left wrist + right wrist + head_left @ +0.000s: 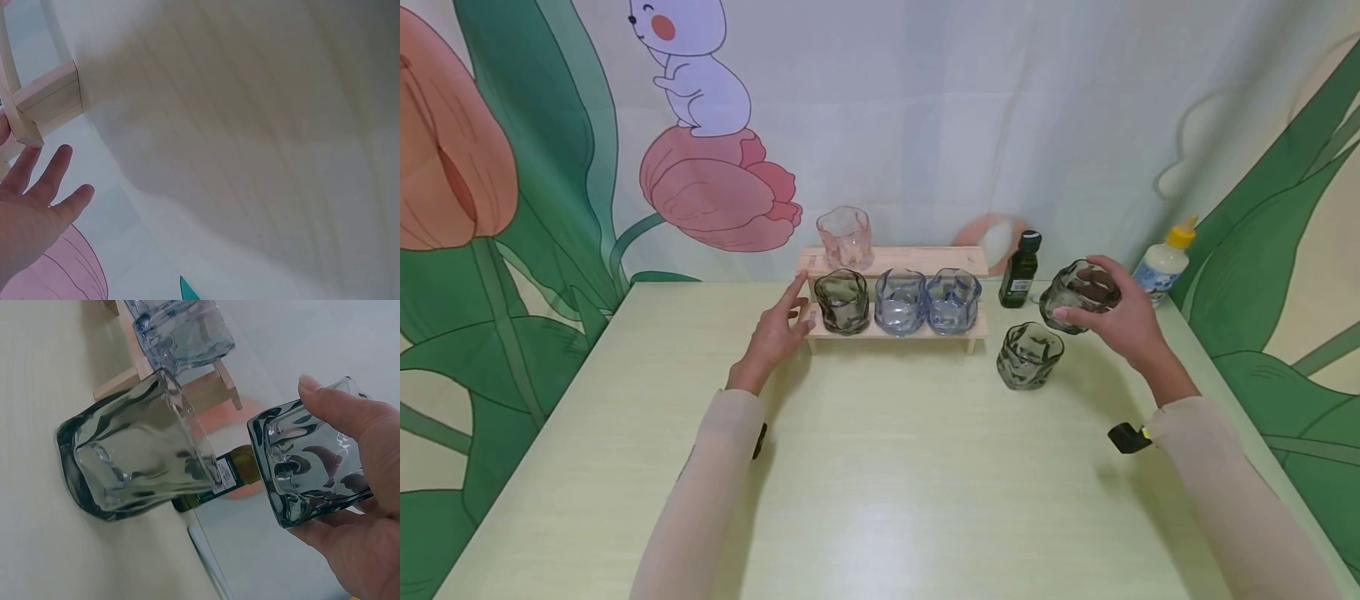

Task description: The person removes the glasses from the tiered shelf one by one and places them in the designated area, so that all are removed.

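Observation:
My right hand [1123, 321] grips a smoky grey glass [312, 462] around its sides, held tilted above the table. Just in front of it another grey glass [1030, 358] stands upright on the table. At the left end of a two-step wooden rack [910, 260], my left hand [772, 337] touches the wood with extended fingers [57, 162]. A dark grey glass [842, 304] and two bluish glasses [901, 304] line the rack's lower step. One pink glass [846, 237] sits on the upper step at the left.
A dark bottle with a black cap [1019, 271] stands between the rack and the held glass. Behind my right hand is a white bottle with a yellow cap [1165, 260]. A printed curtain [895, 125] hangs along the table's back edge.

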Available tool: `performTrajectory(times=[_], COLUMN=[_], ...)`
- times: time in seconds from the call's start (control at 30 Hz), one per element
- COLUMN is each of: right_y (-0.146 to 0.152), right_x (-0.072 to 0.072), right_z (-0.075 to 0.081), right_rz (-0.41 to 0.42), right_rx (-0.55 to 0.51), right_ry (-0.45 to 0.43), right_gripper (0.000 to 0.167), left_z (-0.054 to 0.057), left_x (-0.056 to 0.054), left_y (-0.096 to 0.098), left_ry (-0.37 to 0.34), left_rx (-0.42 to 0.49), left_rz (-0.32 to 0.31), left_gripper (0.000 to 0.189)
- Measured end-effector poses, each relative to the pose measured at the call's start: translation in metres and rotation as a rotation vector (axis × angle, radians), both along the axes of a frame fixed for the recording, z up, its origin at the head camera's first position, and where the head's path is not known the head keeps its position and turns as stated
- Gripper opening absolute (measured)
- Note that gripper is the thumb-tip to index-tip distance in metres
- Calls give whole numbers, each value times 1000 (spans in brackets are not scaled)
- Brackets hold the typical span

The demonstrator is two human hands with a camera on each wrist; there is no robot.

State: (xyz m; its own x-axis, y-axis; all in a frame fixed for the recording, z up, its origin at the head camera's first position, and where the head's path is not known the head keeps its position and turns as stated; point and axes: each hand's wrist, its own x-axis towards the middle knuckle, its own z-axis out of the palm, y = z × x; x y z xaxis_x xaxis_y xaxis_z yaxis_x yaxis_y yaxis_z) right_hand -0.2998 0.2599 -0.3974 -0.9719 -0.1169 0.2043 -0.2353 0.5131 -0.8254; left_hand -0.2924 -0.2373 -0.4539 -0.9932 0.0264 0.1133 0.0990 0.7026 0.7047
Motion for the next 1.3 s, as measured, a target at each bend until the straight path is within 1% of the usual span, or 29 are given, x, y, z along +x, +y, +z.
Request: performTrajectory(times=[0.2, 0.4, 0.57, 0.8, 1.0, 1.3], right_y=[12, 21, 25, 27, 30, 32], right_x=[4, 11, 12, 15, 17, 17], right_z=[-11, -25, -30, -34, -44, -58], right_rz=[-16, -47, -70, -60, -53, -29], right_rx=[-16, -32, -28, -22, -4, 14], right_ry=[-1, -38, -46, -49, -60, -105], right_gripper=[83, 87, 86, 87, 86, 91], left_z=[-1, 1, 2, 1, 2, 1], left_x=[0, 1, 2, 1, 1, 0], left_y=[1, 1, 1, 0, 1, 2], left_ry=[-9, -33, -39, -31, -37, -43], left_rx=[0, -7, -8, 4, 3, 13], left_rz=[14, 29, 35, 26, 27, 30], left_gripper=[85, 83, 83, 83, 85, 85])
